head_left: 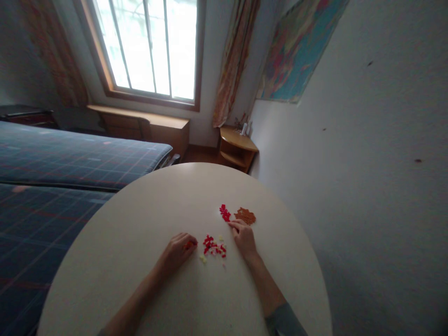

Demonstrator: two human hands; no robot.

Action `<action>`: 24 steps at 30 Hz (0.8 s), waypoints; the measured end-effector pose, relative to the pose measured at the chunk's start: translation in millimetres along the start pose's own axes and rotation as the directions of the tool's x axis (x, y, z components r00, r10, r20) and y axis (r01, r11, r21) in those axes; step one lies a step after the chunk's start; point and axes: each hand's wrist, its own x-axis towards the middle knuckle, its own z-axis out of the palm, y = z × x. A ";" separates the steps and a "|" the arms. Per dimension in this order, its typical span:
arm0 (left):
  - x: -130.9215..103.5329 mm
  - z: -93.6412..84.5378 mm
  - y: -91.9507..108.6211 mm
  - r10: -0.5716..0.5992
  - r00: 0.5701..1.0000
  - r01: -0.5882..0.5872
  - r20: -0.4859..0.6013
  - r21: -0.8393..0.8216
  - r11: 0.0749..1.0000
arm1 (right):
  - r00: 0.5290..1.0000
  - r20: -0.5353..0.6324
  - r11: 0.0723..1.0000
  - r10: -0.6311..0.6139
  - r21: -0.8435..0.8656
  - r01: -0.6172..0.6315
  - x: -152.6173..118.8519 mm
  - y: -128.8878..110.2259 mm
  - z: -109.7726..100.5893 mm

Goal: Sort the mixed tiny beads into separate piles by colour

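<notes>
My left hand rests on the round table, fingers curled around small orange and red pieces that show partly between them. Just to its right lies a loose pile of small red, pink and white pieces, with a few pale yellow bits at its edges. My right hand reaches past this pile, thumb and forefinger pinched together at the near edge of a small red cluster. Whatever sits between those fingertips is too small to make out. A heap of flat orange-brown pieces lies just beyond my right knuckles.
The pale round table has a curved edge. Left of it stands a bed with a blue checked mattress. A white wall rises at the right. Behind are a small corner shelf and a wooden desk under the window.
</notes>
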 end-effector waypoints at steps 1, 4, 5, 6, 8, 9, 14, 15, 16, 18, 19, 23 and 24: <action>0.0 0.0 -0.1 0.000 1.000 0.000 -0.002 -0.003 1.000 | 1.000 0.003 1.000 -0.001 -0.003 0.001 0.0 -0.2 -0.1; -0.4 0.4 -0.8 -0.004 1.000 0.004 -0.014 -0.011 1.000 | 1.000 -0.005 1.000 -0.004 -0.009 0.004 0.1 -0.5 -0.2; -0.4 0.6 -1.0 -0.005 1.000 0.004 -0.017 -0.015 1.000 | 1.000 -0.013 1.000 -0.004 -0.011 0.004 0.1 -0.6 -0.2; -0.5 0.7 -1.3 -0.004 1.000 0.003 -0.018 -0.018 1.000 | 1.000 -0.022 1.000 -0.004 -0.013 0.004 0.2 -0.5 -0.2; -0.6 1.1 -2.0 0.001 1.000 -0.001 -0.011 -0.022 1.000 | 0.999 -0.036 1.000 -0.001 -0.016 0.001 0.3 -0.5 -0.2; -0.8 1.3 -2.4 0.005 1.000 -0.005 -0.009 -0.022 1.000 | 0.999 -0.037 1.000 0.001 -0.017 -0.001 0.3 -0.5 -0.2; -2.2 2.4 -4.7 0.003 1.000 -0.003 0.001 -0.015 1.000 | 1.000 -0.018 1.000 0.005 -0.004 -0.005 0.1 0.2 0.3; -2.3 2.5 -4.6 -0.001 1.000 0.001 0.005 -0.016 1.000 | 1.000 -0.020 1.000 0.005 0.000 -0.005 0.1 0.6 0.6; -2.4 2.4 -4.3 -0.006 1.000 0.007 0.008 -0.018 1.000 | 1.000 -0.023 1.000 0.006 0.003 -0.006 0.1 1.1 1.0; -2.1 2.0 -3.1 -0.014 1.000 0.015 0.009 -0.022 1.000 | 1.000 -0.025 1.000 0.004 0.008 -0.004 0.1 2.1 1.6; -1.9 1.7 -2.5 -0.016 1.000 0.016 0.008 -0.023 1.000 | 1.000 -0.023 1.000 0.002 0.009 -0.002 0.1 2.5 1.9; -1.3 0.4 -0.4 -0.007 1.000 0.007 0.007 -0.023 1.000 | 1.000 -0.022 1.000 -0.001 0.008 0.001 0.1 2.7 1.8; -1.3 0.2 -0.1 -0.009 1.000 0.010 0.009 -0.021 1.000 | 1.000 -0.025 1.000 -0.001 0.009 0.001 0.1 2.3 1.5</action>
